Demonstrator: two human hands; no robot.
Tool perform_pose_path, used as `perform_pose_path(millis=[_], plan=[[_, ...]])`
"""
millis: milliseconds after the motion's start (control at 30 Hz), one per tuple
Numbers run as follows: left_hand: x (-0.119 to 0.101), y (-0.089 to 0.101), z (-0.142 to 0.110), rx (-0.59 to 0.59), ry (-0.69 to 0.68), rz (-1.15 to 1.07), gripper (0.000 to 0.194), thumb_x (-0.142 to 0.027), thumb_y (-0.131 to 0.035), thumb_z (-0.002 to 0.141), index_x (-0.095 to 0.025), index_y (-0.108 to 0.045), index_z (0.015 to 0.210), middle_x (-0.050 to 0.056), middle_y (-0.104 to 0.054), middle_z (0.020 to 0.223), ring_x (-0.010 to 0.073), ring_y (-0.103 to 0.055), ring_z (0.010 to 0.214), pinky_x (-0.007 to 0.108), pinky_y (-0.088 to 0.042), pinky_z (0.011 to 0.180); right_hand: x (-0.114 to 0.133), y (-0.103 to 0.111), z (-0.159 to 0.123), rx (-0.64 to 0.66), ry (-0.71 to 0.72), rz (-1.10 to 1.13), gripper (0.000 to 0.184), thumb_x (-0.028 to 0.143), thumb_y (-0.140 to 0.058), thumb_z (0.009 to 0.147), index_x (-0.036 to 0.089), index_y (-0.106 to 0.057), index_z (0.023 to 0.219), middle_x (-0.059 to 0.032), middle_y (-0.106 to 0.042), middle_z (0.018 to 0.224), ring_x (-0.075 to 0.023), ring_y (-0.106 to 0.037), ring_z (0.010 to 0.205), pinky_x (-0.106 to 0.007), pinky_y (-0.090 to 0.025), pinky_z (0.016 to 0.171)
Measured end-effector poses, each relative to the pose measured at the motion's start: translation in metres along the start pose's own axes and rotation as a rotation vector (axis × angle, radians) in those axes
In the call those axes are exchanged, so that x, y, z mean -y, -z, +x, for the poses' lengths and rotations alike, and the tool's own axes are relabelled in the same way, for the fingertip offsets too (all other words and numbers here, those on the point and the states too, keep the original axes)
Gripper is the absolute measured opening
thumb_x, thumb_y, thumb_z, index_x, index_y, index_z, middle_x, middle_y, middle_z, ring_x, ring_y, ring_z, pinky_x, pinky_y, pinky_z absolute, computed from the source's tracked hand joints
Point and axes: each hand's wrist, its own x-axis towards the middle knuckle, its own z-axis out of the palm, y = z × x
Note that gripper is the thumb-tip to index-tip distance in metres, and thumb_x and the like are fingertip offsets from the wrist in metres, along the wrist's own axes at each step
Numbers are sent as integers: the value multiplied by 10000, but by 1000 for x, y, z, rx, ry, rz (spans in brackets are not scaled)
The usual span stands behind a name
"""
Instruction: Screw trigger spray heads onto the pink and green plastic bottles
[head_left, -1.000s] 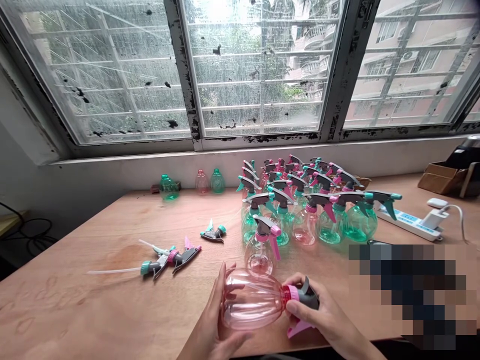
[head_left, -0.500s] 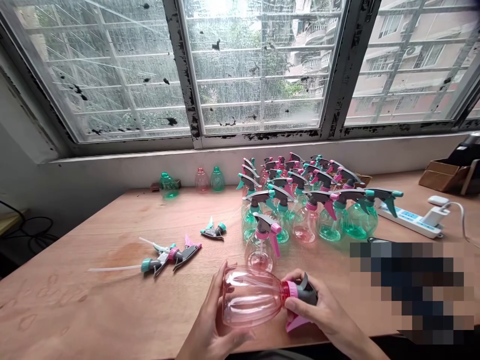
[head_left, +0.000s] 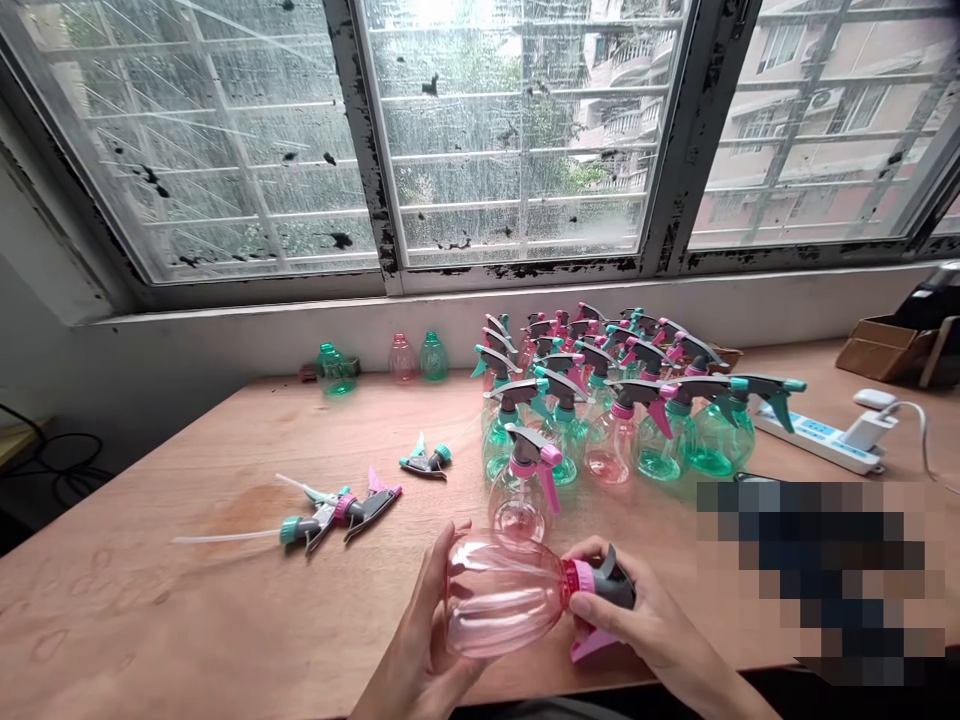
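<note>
A clear pink spray bottle (head_left: 506, 595) lies on its side in the air between my hands, just above the table's near edge. My left hand (head_left: 427, 625) wraps round its base. At the neck, my right hand (head_left: 630, 605) grips the pink collar and grey spray head (head_left: 611, 580), with the pink trigger hanging below. Just beyond it stands another pink spray bottle (head_left: 519, 495), upright with its head on. Loose spray heads lie to the left: a green-collared one (head_left: 300, 530), a pink-collared one (head_left: 367, 510) and a smaller-looking one (head_left: 427, 460).
Several rows of pink and green spray bottles (head_left: 600, 430) fill the back right. Headless bottles, one pink (head_left: 403, 360) and two green (head_left: 433, 358), stand by the wall. A power strip (head_left: 821, 440) and a cardboard box (head_left: 874, 350) are at the right. A blurred patch covers the right front.
My left hand's fingers and thumb have shifted slightly on the bottle's base, and the bottle is turned a little. The right hand's grip looks the same.
</note>
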Motion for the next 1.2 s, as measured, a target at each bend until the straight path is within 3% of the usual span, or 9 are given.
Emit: perform_pose_path(millis=[133, 367, 433, 633, 767, 833, 933, 1100, 1200], plan=[[-2, -1, 0, -2, -46, 53, 763, -444, -609, 1022, -475, -179, 1652, 68, -219, 1758, 256, -610, 1297, 387, -482, 1138, 2, -2, -1, 14, -10, -13, 418, 503, -894, 786, 180, -681, 945, 10, -703, 726, -183, -696, 656, -297, -634, 598], [-3, 5, 3, 17, -47, 89, 1043, -446, -805, 886, -374, -134, 1681, 102, -209, 1766, 370, -411, 1510, 451, -399, 1220, 2, -2, -1, 33, -11, -17, 407, 501, -888, 793, 182, -684, 946, 10, -701, 728, -184, -687, 670, -290, -631, 595], [-4, 4, 4, 16, -26, 67, 1019, -437, -796, 896, -361, -152, 1681, 117, -220, 1761, 359, -460, 1475, 425, -450, 1181, 1, -1, -1, 34, -7, -16, 398, 485, -883, 807, 176, -681, 958, 9, -703, 727, -174, -682, 663, -281, -621, 599], [-4, 0, 4, 10, -27, 57, 805, -430, -654, 1005, -495, -171, 1646, 47, -249, 1752, 269, -586, 1350, 377, -496, 1127, 1, 1, -1, 47, -4, 3, 389, 465, -870, 832, 164, -668, 973, 3, -719, 723, -163, -686, 652, -275, -594, 624], [1, 4, 4, 17, -32, 103, 1033, -454, -796, 893, -427, -117, 1671, 72, -229, 1759, 346, -400, 1527, 448, -357, 1251, 0, 1, -2, 39, -26, -13, 409, 483, -877, 814, 171, -663, 968, 3, -712, 733, -174, -684, 659, -297, -607, 628], [4, 7, 4, 32, -26, 97, 1044, -495, -794, 881, -372, -135, 1681, 86, -225, 1760, 365, -309, 1577, 471, -253, 1301, 1, 1, -2, 32, -25, -20, 415, 486, -883, 805, 172, -663, 966, 5, -713, 742, -173, -690, 664, -294, -609, 635], [5, 9, 4, 36, -9, 112, 974, -480, -767, 910, -363, -176, 1676, 91, -263, 1744, 367, -340, 1562, 480, -256, 1299, 2, 1, -1, 41, -10, -35, 407, 488, -874, 817, 170, -666, 964, 1, -727, 738, -175, -704, 663, -282, -604, 625], [2, 6, 4, 32, -40, 190, 915, -444, -712, 962, -459, -124, 1662, 57, -254, 1748, 341, -467, 1480, 487, -295, 1281, 3, 2, -1, 43, 12, -19, 390, 474, -872, 833, 162, -673, 958, -1, -734, 739, -152, -699, 655, -250, -582, 627], [1, 6, 3, 36, -44, 205, 909, -432, -690, 980, -466, -92, 1663, 47, -216, 1762, 339, -425, 1512, 504, -263, 1294, 4, 1, -2, 54, 4, -13, 395, 484, -869, 831, 166, -669, 953, -4, -728, 736, -169, -704, 658, -275, -607, 617]])
